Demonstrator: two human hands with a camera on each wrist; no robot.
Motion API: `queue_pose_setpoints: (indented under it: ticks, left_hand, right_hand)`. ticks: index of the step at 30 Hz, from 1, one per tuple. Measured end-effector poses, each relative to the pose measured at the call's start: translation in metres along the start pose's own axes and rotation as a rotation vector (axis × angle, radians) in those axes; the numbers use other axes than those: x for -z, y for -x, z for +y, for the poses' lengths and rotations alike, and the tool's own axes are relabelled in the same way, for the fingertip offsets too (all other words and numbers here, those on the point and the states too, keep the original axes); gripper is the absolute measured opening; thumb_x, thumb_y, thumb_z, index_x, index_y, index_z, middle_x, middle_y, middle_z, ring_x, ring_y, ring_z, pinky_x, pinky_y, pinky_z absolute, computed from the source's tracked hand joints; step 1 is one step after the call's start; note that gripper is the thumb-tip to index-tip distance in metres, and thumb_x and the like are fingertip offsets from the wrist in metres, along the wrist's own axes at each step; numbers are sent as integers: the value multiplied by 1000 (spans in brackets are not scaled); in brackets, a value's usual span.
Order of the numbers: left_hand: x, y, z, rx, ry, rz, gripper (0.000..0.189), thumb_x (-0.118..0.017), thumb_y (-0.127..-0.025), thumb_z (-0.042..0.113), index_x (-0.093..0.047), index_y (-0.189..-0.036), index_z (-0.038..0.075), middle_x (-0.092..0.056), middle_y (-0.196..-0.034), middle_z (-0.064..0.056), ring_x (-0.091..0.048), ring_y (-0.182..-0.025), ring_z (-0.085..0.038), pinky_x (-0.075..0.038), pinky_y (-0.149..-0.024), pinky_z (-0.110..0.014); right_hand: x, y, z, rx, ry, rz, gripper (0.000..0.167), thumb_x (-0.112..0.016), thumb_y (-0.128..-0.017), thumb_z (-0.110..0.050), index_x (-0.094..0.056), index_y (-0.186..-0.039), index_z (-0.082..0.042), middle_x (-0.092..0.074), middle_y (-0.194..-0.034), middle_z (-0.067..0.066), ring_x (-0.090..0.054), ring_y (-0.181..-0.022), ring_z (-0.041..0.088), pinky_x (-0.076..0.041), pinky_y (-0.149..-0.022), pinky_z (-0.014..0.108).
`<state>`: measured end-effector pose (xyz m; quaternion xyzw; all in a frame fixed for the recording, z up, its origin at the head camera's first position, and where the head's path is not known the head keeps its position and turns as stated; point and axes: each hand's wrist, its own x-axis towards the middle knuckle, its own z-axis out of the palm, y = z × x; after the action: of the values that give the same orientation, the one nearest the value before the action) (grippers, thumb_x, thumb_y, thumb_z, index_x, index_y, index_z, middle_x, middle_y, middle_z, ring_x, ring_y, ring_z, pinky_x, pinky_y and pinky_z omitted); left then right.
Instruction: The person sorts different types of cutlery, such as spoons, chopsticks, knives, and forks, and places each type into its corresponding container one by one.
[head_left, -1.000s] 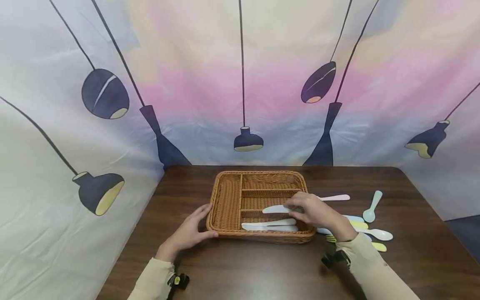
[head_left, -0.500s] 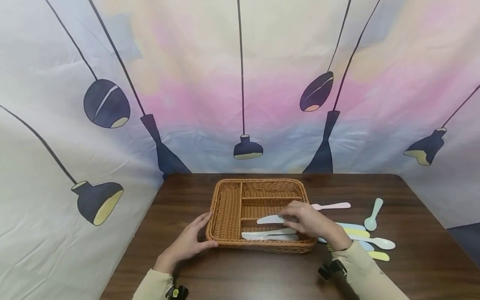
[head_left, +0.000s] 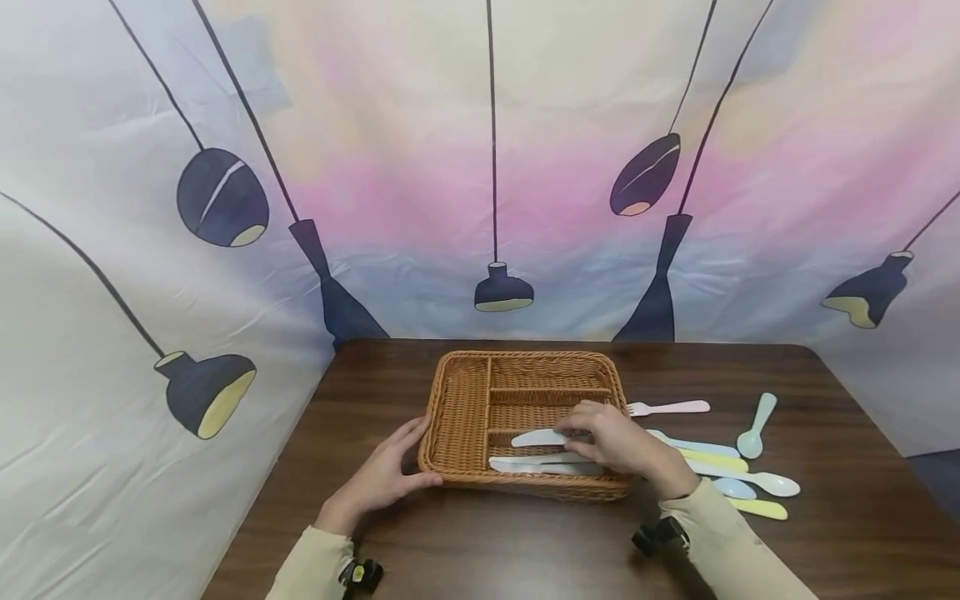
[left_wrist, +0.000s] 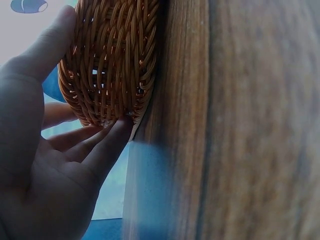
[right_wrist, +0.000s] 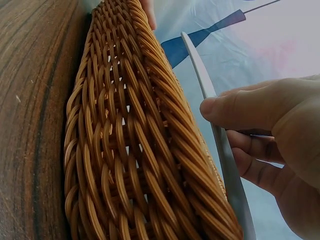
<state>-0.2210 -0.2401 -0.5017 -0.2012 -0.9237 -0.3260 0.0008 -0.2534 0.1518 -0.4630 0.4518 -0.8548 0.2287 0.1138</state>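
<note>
Knife (head_left: 538,438) held over the wicker basket (head_left: 459,408)

The right grip (head_left: 615,435) pinches the knife between thumb and fingers, blade jutting left and free, above the near divider. The left grip (head_left: 382,479) lies spread along the near-left corner, fingers extended, probably to stop the basket sliding. Two pale utensils (head_left: 525,468) line the near compartment, lengthwise as its shape suits; the left and far compartments leave open room. Loose cutlery (head_left: 716,460) sits on the worktop (head_left: 540,550) at right.

Rough wicker basket (head_left: 461,417), smooth plastic-looking knife (head_left: 537,438), glossy wood-grain table (head_left: 495,550), creased cloth backdrop (head_left: 573,108)
</note>
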Motion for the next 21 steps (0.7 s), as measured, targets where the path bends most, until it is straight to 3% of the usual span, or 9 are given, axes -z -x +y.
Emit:
queue_pose_setpoints:
  ticks: [21]
  left_hand:
    - [2,-5,-4,19,-24,-28,102,-74,-75,62,-29,-155,17,-32,-157,-10,-35,-141,-35,-37,-108,-58]
  right_hand:
    - [14,11,6,-78,0,-12,23,-73,-89,-20,-73,-110,-11,-69,-101,0,-65,-91,14,-55,-73,32]
